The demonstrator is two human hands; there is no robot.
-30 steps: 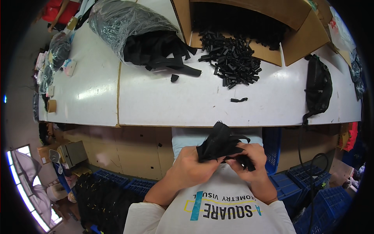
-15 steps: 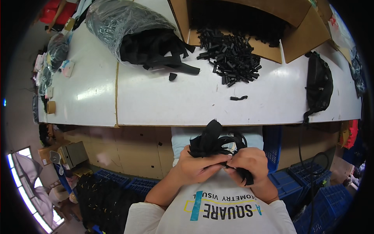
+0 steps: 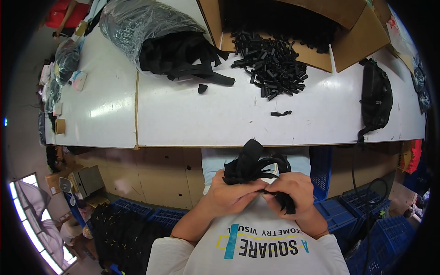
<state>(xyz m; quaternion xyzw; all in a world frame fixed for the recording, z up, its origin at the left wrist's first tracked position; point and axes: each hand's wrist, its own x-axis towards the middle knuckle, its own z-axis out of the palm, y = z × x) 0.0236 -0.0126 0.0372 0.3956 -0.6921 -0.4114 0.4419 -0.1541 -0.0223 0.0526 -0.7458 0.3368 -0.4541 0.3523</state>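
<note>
My left hand (image 3: 234,196) is closed round a bunch of black fabric straps (image 3: 247,162), whose ends fan out above it. Close beside it, my right hand (image 3: 294,189) is closed too, pinching the straps where the fingertips of both hands meet. A black end (image 3: 287,202) hangs below the right fingers, and loops of strap arch between the hands. Both hands are over my lap, in front of the table edge. What lies between the fingertips is too small to make out.
On the white table (image 3: 192,119) a clear plastic bag (image 3: 123,32) spills black straps. Small black plastic pieces (image 3: 270,66) heap out of a cardboard box (image 3: 360,43). One loose piece (image 3: 280,113) lies nearer me. A black pouch (image 3: 376,96) is at right; blue crates (image 3: 337,217) stand below.
The fingertips of my two hands have drawn closer together, and the right hand has shifted slightly left. The strap loops between them now lie differently. The things on the table stay put.
</note>
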